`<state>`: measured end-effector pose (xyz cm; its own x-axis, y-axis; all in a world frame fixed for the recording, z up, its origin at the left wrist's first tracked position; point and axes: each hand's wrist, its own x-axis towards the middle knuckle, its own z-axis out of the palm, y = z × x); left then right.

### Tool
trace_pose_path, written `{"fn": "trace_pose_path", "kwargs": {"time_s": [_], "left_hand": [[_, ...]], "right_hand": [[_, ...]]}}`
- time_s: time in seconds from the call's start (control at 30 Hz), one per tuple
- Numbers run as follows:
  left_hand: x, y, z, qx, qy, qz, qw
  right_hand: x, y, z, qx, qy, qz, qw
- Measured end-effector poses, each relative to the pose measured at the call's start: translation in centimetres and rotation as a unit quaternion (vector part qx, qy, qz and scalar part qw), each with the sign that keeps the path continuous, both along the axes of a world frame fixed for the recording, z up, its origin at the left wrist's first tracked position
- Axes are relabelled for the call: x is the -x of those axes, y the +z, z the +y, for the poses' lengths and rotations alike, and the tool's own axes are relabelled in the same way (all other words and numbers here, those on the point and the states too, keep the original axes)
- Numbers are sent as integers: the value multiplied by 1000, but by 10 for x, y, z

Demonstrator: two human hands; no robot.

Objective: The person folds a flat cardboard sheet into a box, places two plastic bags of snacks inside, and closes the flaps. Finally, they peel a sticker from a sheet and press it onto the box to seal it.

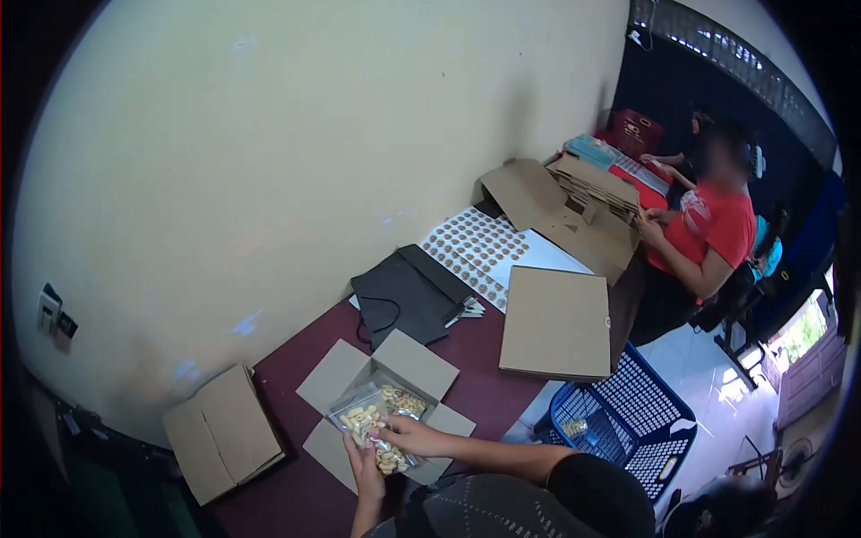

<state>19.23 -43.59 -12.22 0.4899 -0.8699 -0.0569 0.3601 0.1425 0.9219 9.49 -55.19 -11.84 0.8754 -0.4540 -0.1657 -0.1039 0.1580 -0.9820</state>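
Over an open cardboard box (338,377) with its flaps folded out, both my hands hold clear plastic packets of pale yellow, nut-like pieces. My left hand (366,468) grips a packet (361,420) from the near side, thumb up along it. From the right comes my right hand (411,437), its fingers closed on the packets by the lower bag (391,460). More such packets (405,401) show inside the box, beyond my fingers. The plastic overlaps, so the border between the held bags is partly hidden.
A closed carton (220,435) sits left on the maroon table (309,334). Behind are a black paper bag (408,291) and sticker sheets (475,251). Flat cardboard (556,323) lies right, above a blue basket (641,403) holding a packet. A person in red (708,224) handles cardboard.
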Motion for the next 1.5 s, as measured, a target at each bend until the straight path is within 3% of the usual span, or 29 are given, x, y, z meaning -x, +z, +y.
{"fn": "trace_pose_path", "kwargs": {"time_s": [0.07,0.1,0.17,0.23,0.3,0.33,0.43,0.5,0.63,0.7,0.8,0.87,0.9,0.93,0.97,1.07,1.17,1.23,1.3,1.33,1.37,1.5], "left_hand": [[1,-8,-1,-5,22,18,1000],[-1,-17,-2,-8,25,18,999],[-4,-28,-6,3,32,-10,999],[-1,-12,-11,30,16,5,999],[1,-6,-12,35,-4,-4,999],[4,2,-17,8,-4,-35,999],[9,18,-18,-41,6,-108,993],[4,-9,-15,-68,46,-132,988],[18,8,-12,-33,32,-86,995],[21,15,-8,-26,26,-70,997],[20,-2,-6,-16,-5,-18,1000],[19,-11,-1,-10,0,-19,1000],[19,-12,0,-1,-5,-24,1000],[22,-13,1,36,-5,82,996],[22,-11,1,38,-1,80,996],[31,5,1,-8,31,-175,984],[30,9,5,4,-25,-86,996],[33,8,6,6,-33,-113,993],[34,3,7,-20,-20,-172,985],[34,-13,5,-34,18,-260,965],[34,-7,2,-29,16,-261,965],[43,22,6,16,-49,-135,989]], "right_hand": [[0,1,0,90,-2,4,996],[0,1,3,86,1,4,996],[4,2,6,-28,-47,-69,996],[12,29,4,-40,-55,-9,998],[9,23,8,5,-83,-24,996],[4,1,8,88,-91,-13,992],[15,32,10,107,-109,45,987],[12,18,13,65,-135,2,989],[22,26,17,33,-106,-26,993],[32,43,14,5,-50,104,993],[37,22,9,48,-40,32,998],[41,26,11,-75,-37,-24,996],[43,28,13,-75,-32,-23,996],[43,29,14,-61,-33,-30,997],[43,31,14,-46,-35,-38,998],[44,43,23,12,-38,-18,999],[52,54,19,29,-34,-6,999],[58,54,13,80,34,4,996],[62,61,16,44,26,0,999],[63,61,16,50,22,7,998],[64,61,15,56,15,15,998],[58,51,24,-22,-96,-24,995]]}}
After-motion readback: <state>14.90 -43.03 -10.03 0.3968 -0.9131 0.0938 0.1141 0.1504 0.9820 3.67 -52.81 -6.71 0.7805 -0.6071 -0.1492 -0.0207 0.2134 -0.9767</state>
